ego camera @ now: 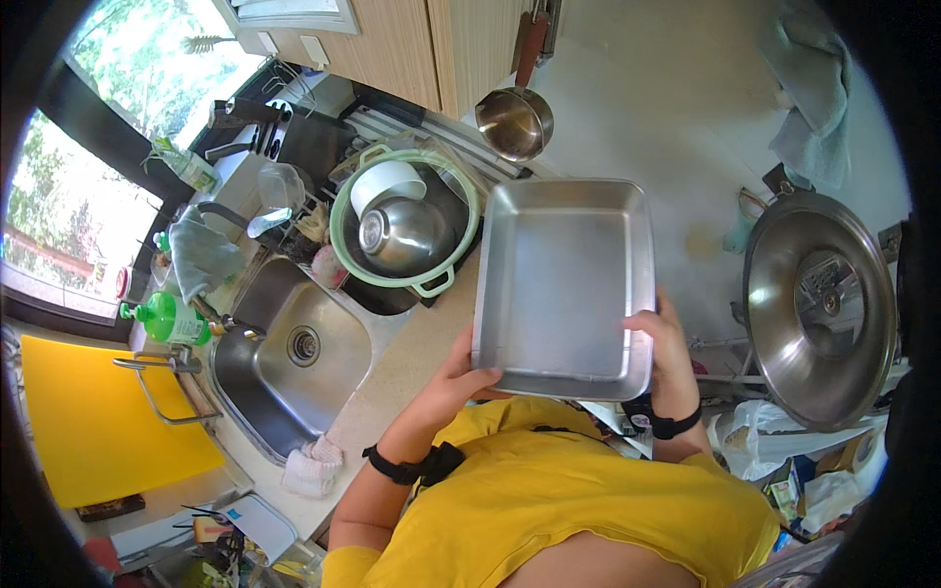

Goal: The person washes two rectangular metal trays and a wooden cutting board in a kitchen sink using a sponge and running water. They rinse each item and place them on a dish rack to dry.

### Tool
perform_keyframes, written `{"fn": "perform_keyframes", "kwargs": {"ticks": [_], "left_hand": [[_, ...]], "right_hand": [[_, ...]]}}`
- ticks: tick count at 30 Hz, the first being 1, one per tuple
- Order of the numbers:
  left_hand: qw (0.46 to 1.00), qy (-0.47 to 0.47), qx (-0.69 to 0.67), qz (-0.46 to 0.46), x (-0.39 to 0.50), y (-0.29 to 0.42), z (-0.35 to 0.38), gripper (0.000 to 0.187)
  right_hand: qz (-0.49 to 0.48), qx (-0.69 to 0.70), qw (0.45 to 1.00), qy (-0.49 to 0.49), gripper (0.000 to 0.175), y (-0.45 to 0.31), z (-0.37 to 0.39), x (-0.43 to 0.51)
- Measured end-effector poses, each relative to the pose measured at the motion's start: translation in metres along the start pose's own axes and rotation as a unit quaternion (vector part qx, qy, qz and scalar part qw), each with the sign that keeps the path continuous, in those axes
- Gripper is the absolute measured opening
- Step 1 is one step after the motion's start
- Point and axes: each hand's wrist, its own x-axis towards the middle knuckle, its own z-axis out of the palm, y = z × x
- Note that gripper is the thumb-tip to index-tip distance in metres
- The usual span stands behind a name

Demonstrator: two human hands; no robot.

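Observation:
A rectangular stainless steel tray (562,279) is held up in front of my body, its hollow side facing me. My left hand (464,371) grips its lower left corner, thumb over the rim and the other fingers mostly hidden behind. On the right edge, my right hand (665,338) has its thumb inside the wall and its fingers around the outside. The tray holds nothing that I can see. Left of it stands a pale green basin (340,246) with a steel bowl (412,231) lying upside down and a white bowl (386,184).
A steel sink (331,345) lies at my left beside the countertop (412,353). Green soap bottle (173,320), yellow cutting board (110,419) and knife block (309,143) line the window side. A saucepan (514,125) and a large steel lid (823,316) hang on the wall.

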Motion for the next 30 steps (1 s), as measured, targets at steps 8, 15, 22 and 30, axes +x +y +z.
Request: {"fn": "perform_keyframes", "kwargs": {"ticks": [8, 15, 22, 30], "left_hand": [[0.977, 0.014, 0.201, -0.074, 0.016, -0.007, -0.009, 0.033], [0.975, 0.153, 0.158, -0.023, -0.036, -0.013, -0.032, 0.029], [0.95, 0.3, 0.085, 0.015, -0.085, -0.046, -0.045, 0.027], [0.91, 0.412, 0.018, 0.042, -0.106, -0.073, -0.036, 0.026]], "right_hand": [[-0.183, -0.317, 0.927, 0.086, 0.074, -0.009, -0.033, 0.069], [-0.228, -0.569, 0.782, 0.112, 0.069, -0.032, 0.03, 0.15], [-0.311, -0.684, 0.655, 0.084, 0.036, -0.033, 0.082, 0.232], [-0.488, -0.521, 0.7, 0.0, 0.023, -0.009, 0.1, 0.333]]}}
